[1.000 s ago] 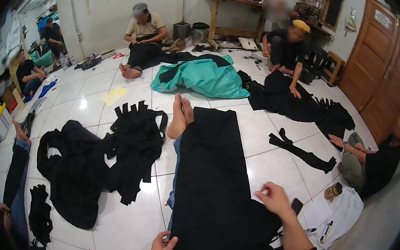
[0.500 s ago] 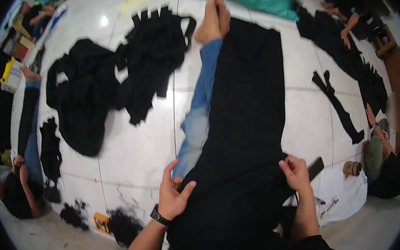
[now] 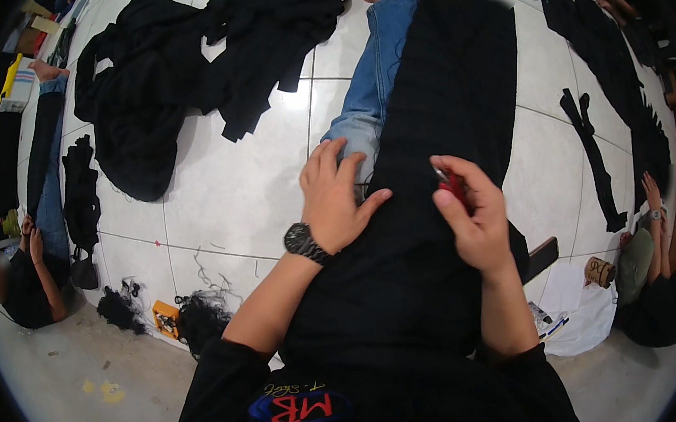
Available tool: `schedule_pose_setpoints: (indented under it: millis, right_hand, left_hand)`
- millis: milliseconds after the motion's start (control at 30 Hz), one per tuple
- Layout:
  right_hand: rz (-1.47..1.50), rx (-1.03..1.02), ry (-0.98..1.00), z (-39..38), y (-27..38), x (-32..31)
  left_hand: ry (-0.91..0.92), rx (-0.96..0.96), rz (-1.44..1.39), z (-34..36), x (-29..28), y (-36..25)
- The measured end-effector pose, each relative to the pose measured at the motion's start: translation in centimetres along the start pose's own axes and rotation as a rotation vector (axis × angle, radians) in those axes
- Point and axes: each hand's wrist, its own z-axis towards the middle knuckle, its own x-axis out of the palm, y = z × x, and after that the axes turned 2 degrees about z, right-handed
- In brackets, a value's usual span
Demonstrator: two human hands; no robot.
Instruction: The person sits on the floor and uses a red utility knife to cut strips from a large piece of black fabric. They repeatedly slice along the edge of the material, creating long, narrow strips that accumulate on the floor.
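Observation:
A long black cloth (image 3: 454, 72) lies over my lap and along my outstretched legs. Beside it, one leg of my blue jeans (image 3: 378, 75) shows on the left. My left hand (image 3: 333, 199), with a black watch on the wrist, rests spread across the jeans and the cloth's left edge, its thumb on the black fabric. Above the cloth on the right, my right hand (image 3: 479, 215) is closed around a small red-handled tool (image 3: 450, 185) with a short metal tip, pointing up. The fingers cover most of the tool, so its exact kind is unclear.
Black garment pieces (image 3: 147, 91) spread over the white tiled floor (image 3: 230, 172) at left. Tangled black threads (image 3: 202, 315) and an orange box (image 3: 166, 318) lie near left. A dark phone-like slab (image 3: 542, 259) and white plastic (image 3: 584, 310) lie right. People sit at both sides.
My right hand has let go of the cloth's right edge and now holds the red tool over the fabric. My left hand has moved forward along the leg. The view has shifted.

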Motion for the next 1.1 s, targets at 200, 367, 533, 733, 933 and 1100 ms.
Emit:
schedule_pose_setpoints:
  millis: [200,367,533,733,933,1100]
  right_hand:
    - [0.093,0.235,-0.073,-0.3,-2.5,2.0]
    - [0.015,0.205,-0.075,0.3,-1.6,1.6]
    - [-0.439,-0.058,-0.006,1.4,-0.4,2.8]
    - [-0.739,-0.305,0.041,1.7,-1.6,4.4]
    - [-0.784,-0.402,0.027,1.6,-2.4,5.0]
    - [-0.818,-0.455,0.037,1.5,-3.2,5.1]
  left_hand:
    - [-0.011,-0.055,-0.030,1.4,3.3,0.1]
    - [0.004,-0.128,-0.348,1.8,3.2,1.3]
    - [-0.002,-0.136,-0.608,0.9,1.9,2.8]
    - [-0.106,-0.202,-0.616,1.0,2.3,2.4]
    - [-0.112,-0.160,-0.617,0.5,3.0,2.9]
    - [-0.100,-0.164,-0.586,0.3,3.3,3.0]
